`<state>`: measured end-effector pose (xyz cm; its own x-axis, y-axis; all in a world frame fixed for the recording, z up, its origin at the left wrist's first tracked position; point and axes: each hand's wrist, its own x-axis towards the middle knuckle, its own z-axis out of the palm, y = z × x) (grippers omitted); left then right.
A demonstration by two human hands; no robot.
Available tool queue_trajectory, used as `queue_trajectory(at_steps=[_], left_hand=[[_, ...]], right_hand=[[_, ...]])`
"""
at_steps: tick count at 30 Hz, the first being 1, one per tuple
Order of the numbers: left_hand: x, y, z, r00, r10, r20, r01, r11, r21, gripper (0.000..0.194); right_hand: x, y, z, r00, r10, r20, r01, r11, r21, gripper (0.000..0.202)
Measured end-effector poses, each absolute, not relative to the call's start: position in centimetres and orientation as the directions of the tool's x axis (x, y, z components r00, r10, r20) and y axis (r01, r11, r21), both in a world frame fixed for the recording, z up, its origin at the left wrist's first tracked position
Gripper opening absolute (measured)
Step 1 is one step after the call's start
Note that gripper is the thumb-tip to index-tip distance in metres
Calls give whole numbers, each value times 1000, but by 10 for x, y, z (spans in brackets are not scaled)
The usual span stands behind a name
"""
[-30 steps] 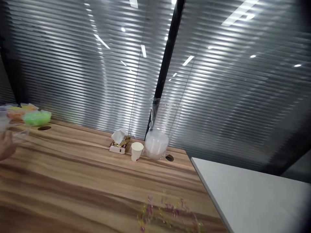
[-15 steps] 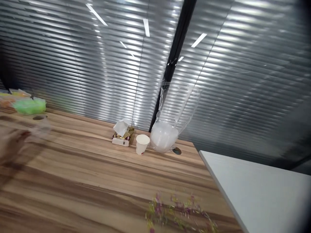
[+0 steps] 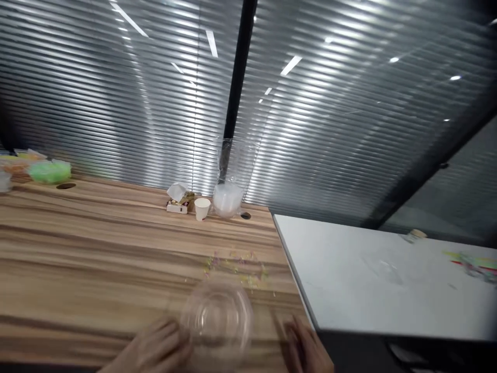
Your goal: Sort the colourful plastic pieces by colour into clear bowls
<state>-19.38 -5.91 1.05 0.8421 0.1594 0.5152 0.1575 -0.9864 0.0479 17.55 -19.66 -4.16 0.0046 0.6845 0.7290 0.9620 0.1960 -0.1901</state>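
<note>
A clear round plastic bowl or lid (image 3: 218,324), blurred by motion, is at the bottom centre over the wooden table (image 3: 97,274). My left hand (image 3: 161,344) has its bent fingers against the left rim of this clear piece. To the right of it, and apart from it, is my right hand (image 3: 306,346), smeared by motion; whether its fingers are apart or closed is hard to make out. Just beyond the clear piece lie small purple and yellow-green bits (image 3: 236,267), spread loosely on the wood.
Along the back edge are a tissue pack (image 3: 177,208), a white paper cup (image 3: 202,209) and white bowls in a clear bag (image 3: 227,199). Green bagged items (image 3: 49,172) lie far left. A white table (image 3: 349,280) adjoins on the right, holding colourful items (image 3: 476,264).
The view has swung right and shows more of the white table. A hand was blurred at the far left with a clear item; now both hands and the round clear piece are at the bottom.
</note>
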Motion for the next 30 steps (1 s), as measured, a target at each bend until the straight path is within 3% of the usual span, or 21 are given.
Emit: queue_trajectory(at_steps=[2,5,10,18,22,30], left_hand=[[-159,-65,26,821,189,538,181,-981,68,37],[-120,-79,25,792,267,549,249,-962,110,39],[-119,-95,3,786,491,375,454,-871,188,49],[-213,-68,-20,764,618,185,627,-779,14,64],[-223,-54,-24,781,599,174,616,-786,-59,73],[-215,-56,-18,779,599,185,621,-778,-95,70]], right_hand=[[166,-194,-37,-52,688,724,940,279,-197,43],[151,-189,-22,-150,671,726,909,382,-166,37],[155,-195,-6,-120,767,631,899,353,-259,31],[194,-218,-29,77,875,478,866,179,-468,32],[198,-215,-43,78,894,442,858,166,-487,36],[195,-211,-38,169,906,388,873,45,-486,38]])
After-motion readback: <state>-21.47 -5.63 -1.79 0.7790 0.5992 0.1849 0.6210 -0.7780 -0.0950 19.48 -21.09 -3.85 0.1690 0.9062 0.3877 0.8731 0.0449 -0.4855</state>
